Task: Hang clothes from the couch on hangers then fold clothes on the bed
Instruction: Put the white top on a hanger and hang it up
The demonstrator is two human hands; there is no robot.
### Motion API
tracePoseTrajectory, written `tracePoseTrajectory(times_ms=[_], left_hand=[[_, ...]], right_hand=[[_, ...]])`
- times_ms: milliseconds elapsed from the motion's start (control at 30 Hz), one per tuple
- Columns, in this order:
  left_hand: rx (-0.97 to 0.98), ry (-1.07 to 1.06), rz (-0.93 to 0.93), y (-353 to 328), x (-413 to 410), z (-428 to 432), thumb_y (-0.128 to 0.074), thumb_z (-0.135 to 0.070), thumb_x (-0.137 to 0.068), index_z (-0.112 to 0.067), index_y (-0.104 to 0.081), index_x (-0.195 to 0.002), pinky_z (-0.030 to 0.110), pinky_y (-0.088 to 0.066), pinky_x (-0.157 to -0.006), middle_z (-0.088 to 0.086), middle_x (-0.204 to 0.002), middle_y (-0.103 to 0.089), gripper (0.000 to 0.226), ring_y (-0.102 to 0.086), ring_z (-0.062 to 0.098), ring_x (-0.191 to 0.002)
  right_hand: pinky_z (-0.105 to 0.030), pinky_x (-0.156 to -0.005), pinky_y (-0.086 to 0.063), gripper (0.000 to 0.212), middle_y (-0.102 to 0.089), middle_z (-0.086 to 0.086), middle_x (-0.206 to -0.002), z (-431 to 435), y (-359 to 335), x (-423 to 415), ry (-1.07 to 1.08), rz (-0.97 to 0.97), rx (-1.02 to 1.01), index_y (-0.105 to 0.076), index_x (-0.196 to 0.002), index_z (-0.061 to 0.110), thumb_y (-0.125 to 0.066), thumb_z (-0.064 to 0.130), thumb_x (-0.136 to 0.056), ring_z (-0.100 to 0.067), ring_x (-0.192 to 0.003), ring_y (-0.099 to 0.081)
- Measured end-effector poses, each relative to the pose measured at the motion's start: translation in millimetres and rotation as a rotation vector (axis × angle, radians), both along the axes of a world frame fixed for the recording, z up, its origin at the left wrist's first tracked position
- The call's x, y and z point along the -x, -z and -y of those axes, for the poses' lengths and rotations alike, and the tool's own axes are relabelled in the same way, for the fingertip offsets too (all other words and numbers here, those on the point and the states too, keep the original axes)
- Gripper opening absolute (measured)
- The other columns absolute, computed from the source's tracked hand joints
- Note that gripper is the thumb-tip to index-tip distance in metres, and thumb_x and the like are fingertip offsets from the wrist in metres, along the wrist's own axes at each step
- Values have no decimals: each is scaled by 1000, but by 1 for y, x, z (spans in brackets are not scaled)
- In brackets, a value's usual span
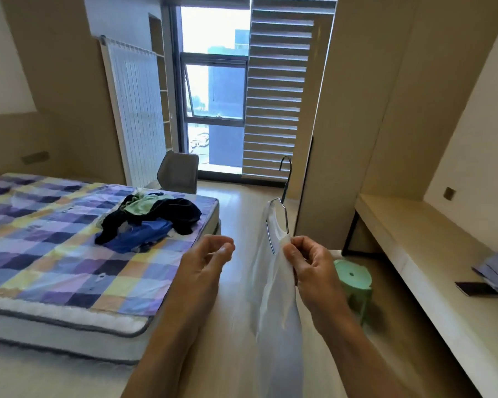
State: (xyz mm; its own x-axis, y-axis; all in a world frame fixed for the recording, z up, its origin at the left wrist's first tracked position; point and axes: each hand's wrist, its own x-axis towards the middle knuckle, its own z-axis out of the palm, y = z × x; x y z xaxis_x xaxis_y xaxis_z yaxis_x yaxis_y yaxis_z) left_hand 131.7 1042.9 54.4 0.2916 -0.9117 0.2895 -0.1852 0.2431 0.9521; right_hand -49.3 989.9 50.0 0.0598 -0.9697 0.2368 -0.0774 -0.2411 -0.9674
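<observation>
- A white garment [273, 282] is pinched at its shoulder by the right hand [308, 262], fingers curled around the fabric.
- The garment is draped on a wire hanger [286, 186], held in the air above the floor, hook uppermost.
- The left hand [207, 259] is held just beside it, fingers loosely bent, nothing gripped.
- A pile of clothes [153, 219] is seen on the checked bed [55, 239].
- A green stool [352, 280] is noted below the right hand.

Head-worn wide-angle view — looking forward and down; left hand [207, 261] and right hand [311, 264] close below, bed [41, 239] left, window [214, 90] ahead, counter [414, 254] right.
</observation>
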Motion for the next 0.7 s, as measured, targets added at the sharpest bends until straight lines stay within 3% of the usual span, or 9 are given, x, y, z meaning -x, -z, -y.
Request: tracePoseTrajectory(times_ms=[167,300,433,700], left_hand=[[20,2,14,10,14,132,-55,-46,-86,-27,-71,-103,39,-53,-96,-9,-102,-74,30,-68,8,-101],[8,12,12,27,10,267,-52,-53,-85,-41,-69,-98,40,-54,-97,-16,-104,-73,24,-67,6,-104],[12,10,-4,26,3,373,-53,-55,-84,-51,-67,-97,41,-54,-97,-16,-105,-73,19,-67,7,-105],[-9,50,33,5,-4,577,-50,-57,-83,-35,-68,-103,27,-52,-86,-16,-106,-72,34,-66,9,-106]], right_hand=[[-39,-76,-52,18,-70,1,-82,128,0,13,-3,-30,18,-71,-91,19,-57,23,-103,-15,-78,-63],[-25,-63,-50,18,-69,5,-75,251,6,11,-11,7,20,-70,-91,14,-57,21,-102,-6,-68,-62],[-37,-71,-57,19,-72,-9,-84,344,2,1,-22,19,-11,-71,-93,13,-58,23,-102,-16,-74,-66],[-37,-72,-59,18,-73,-7,-87,554,-6,-9,-30,81,-51,-71,-97,15,-58,25,-101,-20,-77,-69]])
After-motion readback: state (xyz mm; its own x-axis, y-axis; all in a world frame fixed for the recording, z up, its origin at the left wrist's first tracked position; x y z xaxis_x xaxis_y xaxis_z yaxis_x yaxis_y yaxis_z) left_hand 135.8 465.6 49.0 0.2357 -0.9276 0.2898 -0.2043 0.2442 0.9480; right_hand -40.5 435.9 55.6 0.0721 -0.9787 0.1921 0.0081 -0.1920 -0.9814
